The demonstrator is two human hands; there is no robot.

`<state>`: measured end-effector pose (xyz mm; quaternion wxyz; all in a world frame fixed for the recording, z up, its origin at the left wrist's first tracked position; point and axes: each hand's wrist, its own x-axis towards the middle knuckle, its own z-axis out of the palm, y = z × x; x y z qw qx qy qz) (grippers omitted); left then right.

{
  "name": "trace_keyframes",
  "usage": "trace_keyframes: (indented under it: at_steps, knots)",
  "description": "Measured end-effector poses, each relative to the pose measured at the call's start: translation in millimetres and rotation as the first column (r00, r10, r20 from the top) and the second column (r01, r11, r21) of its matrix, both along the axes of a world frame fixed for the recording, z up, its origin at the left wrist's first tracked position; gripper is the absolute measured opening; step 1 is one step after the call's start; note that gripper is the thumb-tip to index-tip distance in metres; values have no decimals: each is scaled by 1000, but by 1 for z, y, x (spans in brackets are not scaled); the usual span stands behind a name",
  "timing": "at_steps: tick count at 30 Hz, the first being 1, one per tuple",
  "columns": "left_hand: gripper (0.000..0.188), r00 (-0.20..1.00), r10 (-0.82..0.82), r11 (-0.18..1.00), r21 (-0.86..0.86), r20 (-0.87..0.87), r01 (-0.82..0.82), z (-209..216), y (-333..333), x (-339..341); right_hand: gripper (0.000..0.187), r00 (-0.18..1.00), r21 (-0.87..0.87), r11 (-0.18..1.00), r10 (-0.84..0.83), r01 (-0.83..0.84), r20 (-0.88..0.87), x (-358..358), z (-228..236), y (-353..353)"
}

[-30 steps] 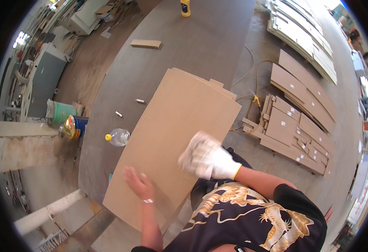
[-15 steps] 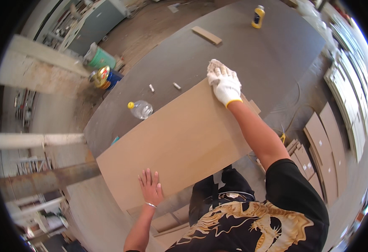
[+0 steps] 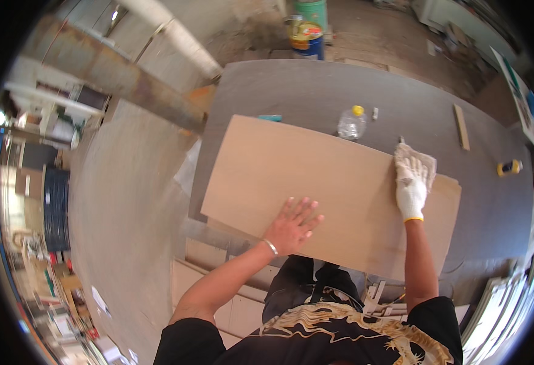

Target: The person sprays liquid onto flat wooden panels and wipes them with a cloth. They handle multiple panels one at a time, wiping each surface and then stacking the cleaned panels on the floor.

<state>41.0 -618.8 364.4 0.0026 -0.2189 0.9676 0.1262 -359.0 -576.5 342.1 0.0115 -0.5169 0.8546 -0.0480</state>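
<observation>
A large flat tan board [image 3: 316,194] lies across the grey table, over another tan board [image 3: 446,191] whose edge shows at the right. My left hand [image 3: 292,228], bare with a bracelet at the wrist, rests on the upper board near its front edge. Its fingers are spread and it holds nothing. My right hand [image 3: 412,188], in a white knitted glove with a yellow cuff, presses a pale crumpled cloth [image 3: 425,161] against the board's far right part. The fingers lie over the cloth, and its underside is hidden.
Beyond the board on the table [image 3: 267,85] stand a clear bottle [image 3: 352,123] with a yellow cap, a small white cylinder [image 3: 375,114] and a teal object [image 3: 270,118]. Farther right are a wood strip [image 3: 461,127] and a yellow bottle [image 3: 509,168]. Cans [image 3: 306,40] stand past the far edge.
The view has turned toward the left. My left hand has shifted from the board's left end toward its middle. My right hand remains near the far right part with the cloth.
</observation>
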Motion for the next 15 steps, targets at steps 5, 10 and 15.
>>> trace_keyframes:
  at_steps: [5, 10, 15]
  knots:
    - [58, 998, 3, 996, 91, -67, 3, -4, -4, 3, 56, 901, -327, 844, 429, -424, -60, 156, -30, -141]
    - [57, 989, 38, 993, 115, -144, -21, -14, -1, 6, 48, 723, -338, 670, 689, -661, -49, 281, -43, -297]
    - [52, 991, 52, 989, 147, -127, -33, -17, 0, 4, 23, 500, -280, 455, 858, -845, -114, 378, 17, -290]
